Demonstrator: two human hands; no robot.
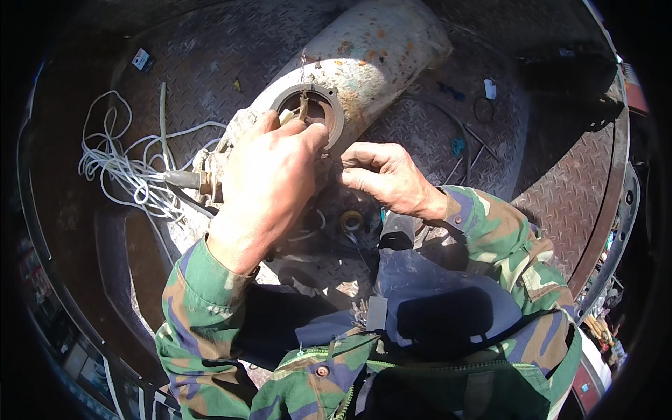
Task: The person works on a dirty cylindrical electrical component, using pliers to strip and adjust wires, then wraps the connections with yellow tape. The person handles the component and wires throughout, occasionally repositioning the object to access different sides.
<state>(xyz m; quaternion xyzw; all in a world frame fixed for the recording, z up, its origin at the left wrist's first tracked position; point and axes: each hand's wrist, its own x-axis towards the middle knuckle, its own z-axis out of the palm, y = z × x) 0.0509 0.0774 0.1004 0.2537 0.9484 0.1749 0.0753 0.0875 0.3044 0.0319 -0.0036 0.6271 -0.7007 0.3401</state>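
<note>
Head view, housing: weathered metal cylinder [371, 61], its ring [337, 115] open, seemingly for access.
Left hand [273, 168]: over the cylinder's ring, by thin wires [304, 105], probably steadying them; my grip hidden, cannot tell.
Right hand [388, 178]: just beside the cylinder; thumb and forefinger pressed together, on what I cannot tell.
White cable [143, 190]: left of the cylinder, perhaps for elbow room.

A loose, tangled bundle of thin white cord [133, 168] spreads over the left of the brown, tread-patterned metal floor [203, 77]. Farther up on that side lies 1 small white-and-blue rectangular packet [142, 60]. On the right, 1 small white rectangular item [490, 89] lies just above 1 thin dark ring [473, 110]. Below and left of these sits a crumpled teal scrap [458, 147], near thin straight metal rods [481, 142]. Near the middle rests 1 yellow ring-shaped roll [344, 218].
</note>
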